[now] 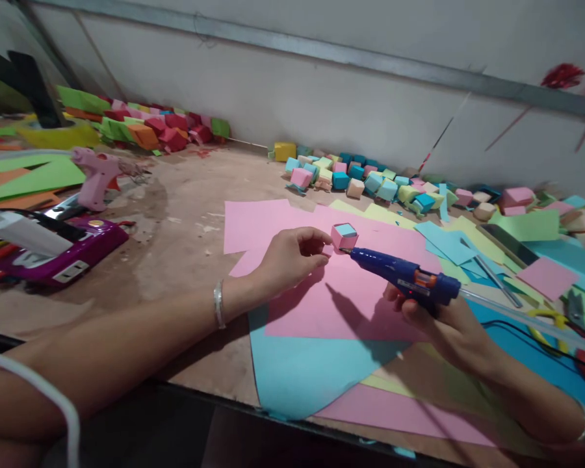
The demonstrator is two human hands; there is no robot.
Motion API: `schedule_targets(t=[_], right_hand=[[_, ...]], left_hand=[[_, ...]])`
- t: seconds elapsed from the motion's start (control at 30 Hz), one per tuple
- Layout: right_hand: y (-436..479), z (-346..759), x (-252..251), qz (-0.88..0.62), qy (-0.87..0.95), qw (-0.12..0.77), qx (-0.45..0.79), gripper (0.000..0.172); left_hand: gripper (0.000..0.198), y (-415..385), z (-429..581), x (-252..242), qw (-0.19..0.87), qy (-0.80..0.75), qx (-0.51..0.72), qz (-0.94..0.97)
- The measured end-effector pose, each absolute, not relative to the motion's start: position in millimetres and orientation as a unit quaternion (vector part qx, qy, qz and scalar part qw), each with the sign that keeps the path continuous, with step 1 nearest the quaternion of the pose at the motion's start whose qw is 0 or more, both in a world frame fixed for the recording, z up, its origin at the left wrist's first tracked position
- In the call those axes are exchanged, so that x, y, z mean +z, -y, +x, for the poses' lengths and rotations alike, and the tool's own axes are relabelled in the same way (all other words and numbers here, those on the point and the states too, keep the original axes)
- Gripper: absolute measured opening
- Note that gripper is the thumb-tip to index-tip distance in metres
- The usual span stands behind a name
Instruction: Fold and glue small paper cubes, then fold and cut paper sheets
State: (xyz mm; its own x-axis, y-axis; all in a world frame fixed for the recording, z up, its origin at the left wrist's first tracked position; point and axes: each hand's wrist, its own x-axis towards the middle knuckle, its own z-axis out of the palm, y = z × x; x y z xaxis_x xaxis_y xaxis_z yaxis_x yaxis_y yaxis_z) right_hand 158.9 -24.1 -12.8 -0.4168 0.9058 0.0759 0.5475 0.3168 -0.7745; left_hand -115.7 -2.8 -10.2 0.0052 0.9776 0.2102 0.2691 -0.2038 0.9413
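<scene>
My right hand [431, 318] is wrapped around a dark blue hot glue gun [404, 270], with a clear glue stick [521, 318] out of its back. The nozzle points left and meets, or nearly meets, the lower edge of a small pink paper box [338, 239] with a light blue top face. My left hand [295, 260] has its thumb and index finger curled at the left side of that box, around a small pink tab. Beneath both hands lie pink paper sheets [292, 318] over a light blue sheet [302, 377].
Many small coloured paper boxes [341, 181] line the wall. To the left are a pink glue gun [96, 179] and a purple power strip [73, 250]. Rightward lie yellow-handled scissors [548, 328], a metal pen-like rod [497, 279], a dark phone-like slab [509, 244] and a black cable [517, 335].
</scene>
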Motion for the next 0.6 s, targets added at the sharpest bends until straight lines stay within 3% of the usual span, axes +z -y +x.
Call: schedule_targets(t=[0.23, 0.6], right_hand=[[26.6, 154.4, -9.4, -0.446, 0.802, 0.233, 0.322, 0.040], [28.5, 149.7, -10.4, -0.439, 0.809, 0.243, 0.307, 0.034]], left_hand=[[0.016, 5.0, -115.9, -6.1, 0.225, -0.512, 0.466, 0.685], [0.018, 7.1, -117.0, -7.3, 0.174, -0.496, 0.441, 0.727]])
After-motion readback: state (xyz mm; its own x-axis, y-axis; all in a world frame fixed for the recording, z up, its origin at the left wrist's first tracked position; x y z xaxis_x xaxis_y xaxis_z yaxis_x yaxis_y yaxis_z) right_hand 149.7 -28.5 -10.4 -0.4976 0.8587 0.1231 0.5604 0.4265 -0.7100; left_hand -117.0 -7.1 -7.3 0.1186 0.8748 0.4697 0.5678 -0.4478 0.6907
